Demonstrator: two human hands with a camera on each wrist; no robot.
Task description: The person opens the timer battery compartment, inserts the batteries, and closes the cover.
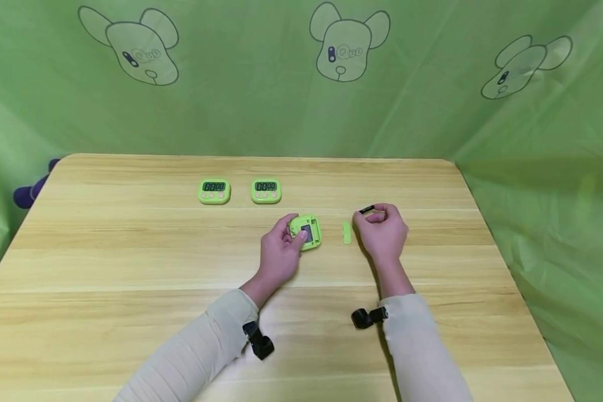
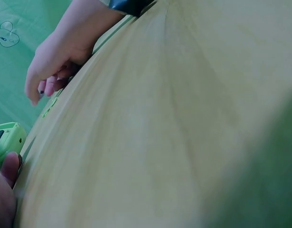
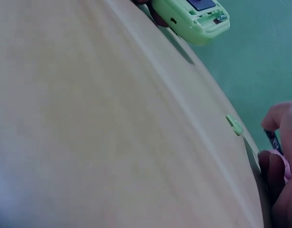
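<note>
My left hand point(image 1: 280, 249) holds a green digital timer point(image 1: 314, 242) with its back facing up, the thumb lying over it. The timer's battery slot is uncovered, and a metal contact shows there in the right wrist view. In my right hand point(image 1: 383, 233) a small black battery point(image 1: 367, 210) is pinched between thumb and fingers. Between the hands, on the table, lies the narrow green battery cover point(image 1: 347, 233). The right wrist view shows this cover point(image 3: 234, 125) close to the right hand's fingertips.
Two more green timers, one on the left point(image 1: 214, 191) and one beside it point(image 1: 266, 191), lie face up toward the table's back, digits on their screens. Green cloth point(image 1: 261, 117) hangs behind the wooden table point(image 1: 130, 251). Something purple point(image 1: 27, 194) shows past the left edge.
</note>
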